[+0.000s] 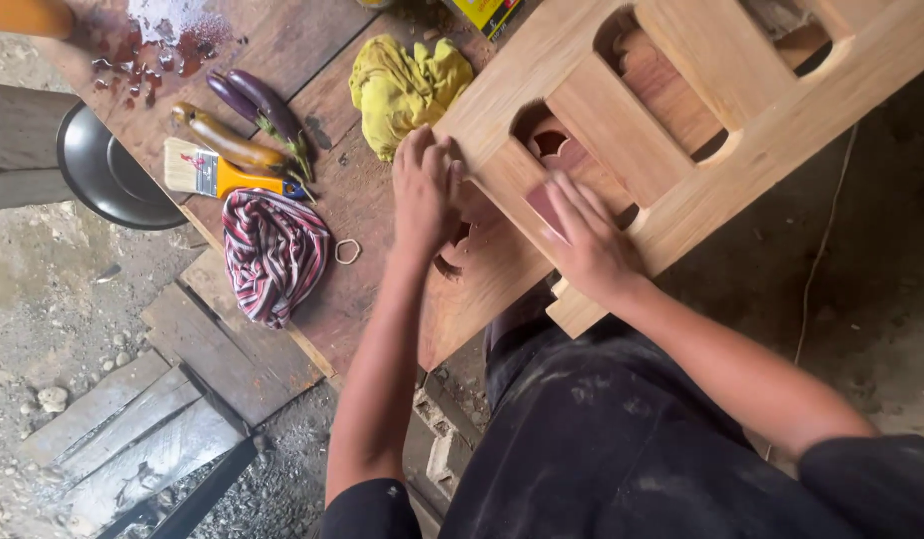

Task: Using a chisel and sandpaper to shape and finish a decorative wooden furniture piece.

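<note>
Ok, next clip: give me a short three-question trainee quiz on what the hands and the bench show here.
1. True or false: both hands rest flat on the pale carved wooden panel with cut-out openings.
2. Which lies closest to the left hand? A) crumpled yellow cloth B) yellow-handled paintbrush C) dark round metal pan
3. What lies just below the paintbrush, on the reddish wooden workbench?

Key
1. True; the right hand presses the panel too.
2. A
3. A red, black and white striped cloth bundle.
</note>
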